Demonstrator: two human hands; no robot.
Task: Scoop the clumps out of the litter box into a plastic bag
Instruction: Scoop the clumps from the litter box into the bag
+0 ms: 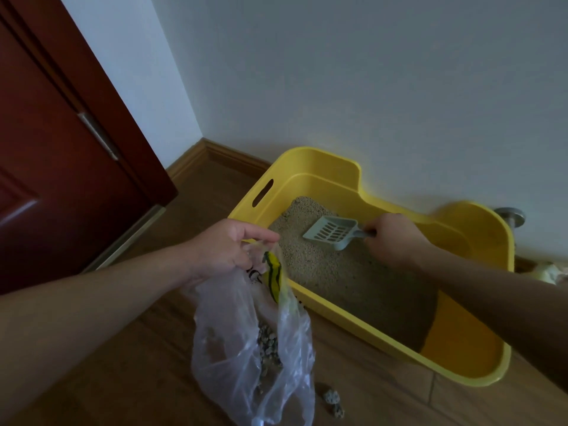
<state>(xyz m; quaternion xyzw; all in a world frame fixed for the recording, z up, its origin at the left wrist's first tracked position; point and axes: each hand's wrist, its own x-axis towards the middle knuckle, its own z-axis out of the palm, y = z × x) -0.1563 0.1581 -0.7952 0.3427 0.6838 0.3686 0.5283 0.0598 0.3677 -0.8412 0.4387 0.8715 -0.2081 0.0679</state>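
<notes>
We're in a home here, down in a room corner, where a dark red panelled door point(61, 179), white walls point(368, 87), a wooden skirting board point(215, 155) and a wood-plank floor point(138, 348) frame a yellow litter box point(461, 348) sitting against the wall.

the person's left hand point(227, 250) and right hand point(396, 241) are bare; back from each grip, wrist and forearm run uncovered to the frame edge.

One wide-angle head-worn camera looks forward and down from close above the litter box point(310, 167) set against the wall point(368, 87)
</notes>
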